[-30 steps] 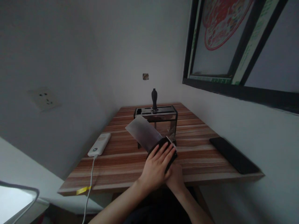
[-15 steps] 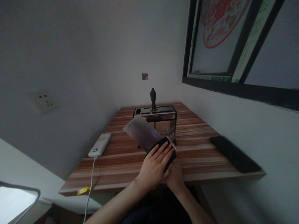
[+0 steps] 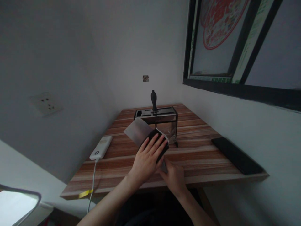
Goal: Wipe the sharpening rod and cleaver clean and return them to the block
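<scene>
A broad cleaver blade (image 3: 135,131) is held slanted above the wooden table (image 3: 202,133), its tip pointing away to the left. My left hand (image 3: 147,158) lies over a dark pad (image 3: 162,138) with a pale edge, pressing it onto the blade with the fingers laid along it. My right hand (image 3: 175,177) sits lower and closer to me, closed around the cleaver's handle, which is mostly hidden; a short grey bit shows above the fingers. Just behind the blade stands a clear knife block (image 3: 168,121) with one black handle (image 3: 153,99) sticking up.
A white power bank (image 3: 101,147) lies at the table's left, its cable (image 3: 92,179) hanging over the front edge by a yellow tag (image 3: 85,193). A flat black slab (image 3: 236,155) rests along the right wall. A wall socket (image 3: 45,102) is at left, a framed picture (image 3: 235,84) at right.
My left hand has slid the dark pad up the blade, away from me and to the left, covering more of it. My right hand now shows apart from the left.
</scene>
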Demonstrator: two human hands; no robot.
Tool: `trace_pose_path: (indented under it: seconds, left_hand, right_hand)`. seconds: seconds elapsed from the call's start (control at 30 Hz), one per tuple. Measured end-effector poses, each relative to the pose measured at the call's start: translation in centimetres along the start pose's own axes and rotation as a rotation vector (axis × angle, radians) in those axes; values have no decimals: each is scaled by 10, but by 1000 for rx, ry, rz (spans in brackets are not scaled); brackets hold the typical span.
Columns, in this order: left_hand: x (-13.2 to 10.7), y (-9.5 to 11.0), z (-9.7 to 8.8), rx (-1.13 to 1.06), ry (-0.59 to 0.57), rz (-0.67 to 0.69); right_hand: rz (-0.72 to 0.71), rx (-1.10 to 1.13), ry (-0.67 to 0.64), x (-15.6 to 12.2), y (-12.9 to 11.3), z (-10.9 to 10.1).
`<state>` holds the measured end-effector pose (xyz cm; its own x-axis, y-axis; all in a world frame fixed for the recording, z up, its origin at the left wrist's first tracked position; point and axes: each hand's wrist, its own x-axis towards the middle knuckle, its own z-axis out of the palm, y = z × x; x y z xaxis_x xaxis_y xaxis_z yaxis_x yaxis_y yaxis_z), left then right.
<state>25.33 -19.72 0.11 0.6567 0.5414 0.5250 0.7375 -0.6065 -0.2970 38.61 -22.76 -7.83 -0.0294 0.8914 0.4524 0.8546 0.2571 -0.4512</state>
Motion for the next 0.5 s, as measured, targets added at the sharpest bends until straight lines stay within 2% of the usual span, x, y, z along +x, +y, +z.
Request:
trace_pose_path:
  seconds: [0.5]
  left_hand:
    - [13, -61, -23, 83, 126, -311]
  right_hand:
    - [-43, -82, 31, -2, -1, 0]
